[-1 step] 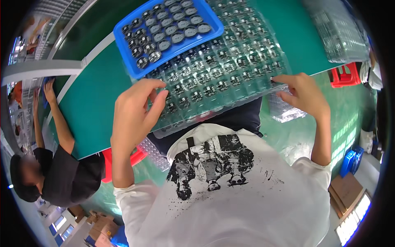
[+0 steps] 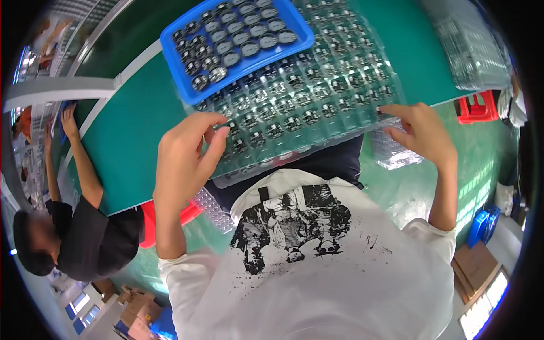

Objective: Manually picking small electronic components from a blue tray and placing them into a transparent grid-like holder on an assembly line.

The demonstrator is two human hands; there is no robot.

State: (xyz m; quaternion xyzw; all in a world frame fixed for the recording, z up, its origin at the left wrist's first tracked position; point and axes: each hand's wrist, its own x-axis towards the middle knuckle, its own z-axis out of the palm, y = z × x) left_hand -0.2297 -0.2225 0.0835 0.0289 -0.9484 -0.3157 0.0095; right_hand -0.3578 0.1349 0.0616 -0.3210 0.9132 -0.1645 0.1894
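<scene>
A clear plastic tray (image 2: pixel 306 107) of many small pockets, each holding a small dark round part, lies on the green table (image 2: pixel 130 136) with its near edge overhanging the table's edge toward the person. The left hand (image 2: pixel 184 156) rests on the tray's near left corner, fingers curled loosely over the pockets; whether it pinches anything cannot be told. The right hand (image 2: pixel 422 133) touches the tray's near right edge, fingers bent and partly spread, thumb pointing toward the tray, with no firm grasp visible. A blue bin (image 2: pixel 170 39) of similar round parts sits on the far left part of the tray. A second stack of clear trays (image 2: pixel 470 51) lies to the right on the table. Another person (image 2: pixel 85 226) sits at the left, a hand on the table.
</scene>
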